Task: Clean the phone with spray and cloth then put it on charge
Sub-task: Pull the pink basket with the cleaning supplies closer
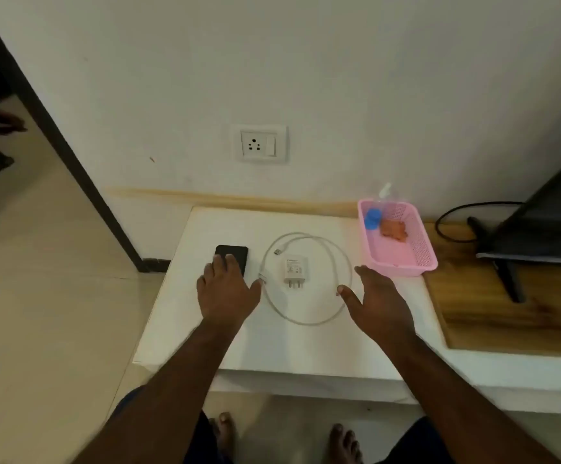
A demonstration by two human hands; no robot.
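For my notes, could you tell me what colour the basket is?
Pink; the basket shows clearly in the head view.

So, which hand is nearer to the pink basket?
Right. The right hand hovers open just short of the pink basket; the left hand rests on the phone, far across.

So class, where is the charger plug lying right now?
In the head view, the charger plug lies flat on the white table, inside the loop of the white cable, between the phone on the left and the pink basket on the right.
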